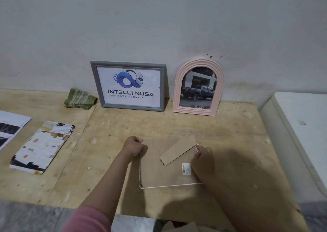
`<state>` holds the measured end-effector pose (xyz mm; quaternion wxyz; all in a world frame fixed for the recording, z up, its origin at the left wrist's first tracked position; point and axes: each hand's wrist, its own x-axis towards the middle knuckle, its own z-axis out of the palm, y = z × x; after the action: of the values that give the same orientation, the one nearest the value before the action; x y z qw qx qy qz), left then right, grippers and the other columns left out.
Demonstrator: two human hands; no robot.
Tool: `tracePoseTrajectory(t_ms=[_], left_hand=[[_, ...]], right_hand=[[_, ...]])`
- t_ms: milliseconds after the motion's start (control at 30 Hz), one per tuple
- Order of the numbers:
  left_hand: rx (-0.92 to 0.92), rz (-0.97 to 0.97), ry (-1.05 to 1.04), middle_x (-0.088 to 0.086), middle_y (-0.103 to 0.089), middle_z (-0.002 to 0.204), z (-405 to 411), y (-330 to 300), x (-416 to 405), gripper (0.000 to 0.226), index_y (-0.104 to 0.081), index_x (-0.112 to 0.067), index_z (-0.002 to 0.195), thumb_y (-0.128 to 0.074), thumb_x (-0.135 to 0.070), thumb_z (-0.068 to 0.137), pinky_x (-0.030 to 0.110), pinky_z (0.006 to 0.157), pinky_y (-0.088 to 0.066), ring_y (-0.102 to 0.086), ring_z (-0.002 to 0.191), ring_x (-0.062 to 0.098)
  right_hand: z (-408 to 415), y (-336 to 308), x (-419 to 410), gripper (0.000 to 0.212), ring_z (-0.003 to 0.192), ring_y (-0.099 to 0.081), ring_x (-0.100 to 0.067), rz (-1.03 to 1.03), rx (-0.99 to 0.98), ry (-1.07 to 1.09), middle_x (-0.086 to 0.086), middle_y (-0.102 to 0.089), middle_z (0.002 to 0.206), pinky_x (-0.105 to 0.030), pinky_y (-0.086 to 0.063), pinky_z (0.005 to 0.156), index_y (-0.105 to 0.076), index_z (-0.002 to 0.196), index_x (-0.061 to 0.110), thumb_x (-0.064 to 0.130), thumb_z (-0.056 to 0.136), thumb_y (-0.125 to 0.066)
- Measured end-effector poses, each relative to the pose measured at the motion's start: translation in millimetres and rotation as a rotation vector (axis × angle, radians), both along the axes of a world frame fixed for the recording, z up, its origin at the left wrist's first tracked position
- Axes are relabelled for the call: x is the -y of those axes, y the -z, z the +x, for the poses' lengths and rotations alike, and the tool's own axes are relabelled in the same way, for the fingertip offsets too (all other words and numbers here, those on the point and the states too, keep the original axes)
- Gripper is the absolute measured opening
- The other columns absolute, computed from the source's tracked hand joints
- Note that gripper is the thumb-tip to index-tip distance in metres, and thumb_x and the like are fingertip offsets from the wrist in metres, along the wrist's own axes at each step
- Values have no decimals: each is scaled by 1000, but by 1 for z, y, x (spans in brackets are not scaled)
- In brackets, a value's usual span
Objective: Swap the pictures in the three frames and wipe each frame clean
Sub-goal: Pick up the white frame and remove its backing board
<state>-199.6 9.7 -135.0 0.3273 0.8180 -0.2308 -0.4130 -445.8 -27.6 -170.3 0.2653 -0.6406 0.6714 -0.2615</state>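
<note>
Face-down white frame (169, 171) near the front edge of the plywood tabletop (123, 129), brown backing board up, folded cardboard stand (177, 150) lying slantwise across it, barcode sticker (186, 168) toward its right side. Probably light and thin, the backing stiff but bendable, the glazing underneath likely fragile or easily scratched; best taken by the rim and corners, never pressed in the middle. Left hand (133, 146) closed narrow on the frame's far left corner, right hand (202, 158) pinched on the far right edge, seemingly at a small tab or the rim itself; hard to tell which. Rounded corners, slim pale border showing along the near and left sides. At the back edge against the wall, upright: grey frame (128, 86) with a logo print, pink arched frame (199, 87) with a truck photo just beside it. Folded green cloth (80, 99) left of the grey frame. Loose pictures, a pale collage print (42, 147) and a sheet (10, 125), toward the left edge.
</note>
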Motion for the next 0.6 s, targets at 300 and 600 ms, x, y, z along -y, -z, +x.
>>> tracePoseTrajectory(t_ms=[300,600], left_hand=[[32,85,73,12,-49,70,1,-17,12,9,-57,-3,85,-49,-5,89,23,48,-32,-45,59,23],[4,113,21,9,-46,72,-11,-15,4,15,-48,-7,76,-48,-4,91,31,66,-35,-45,72,23]], right_hand=[[0,-1,-1,28,71,-56,-43,-40,-9,-25,-25,-55,79,-40,-46,65,-68,97,-5,4,79,-48],[-6,-10,11,23,84,-56,-42,-16,69,-28,-26,-60,81,-37,-43,71,-67,92,-4,7,80,-51]])
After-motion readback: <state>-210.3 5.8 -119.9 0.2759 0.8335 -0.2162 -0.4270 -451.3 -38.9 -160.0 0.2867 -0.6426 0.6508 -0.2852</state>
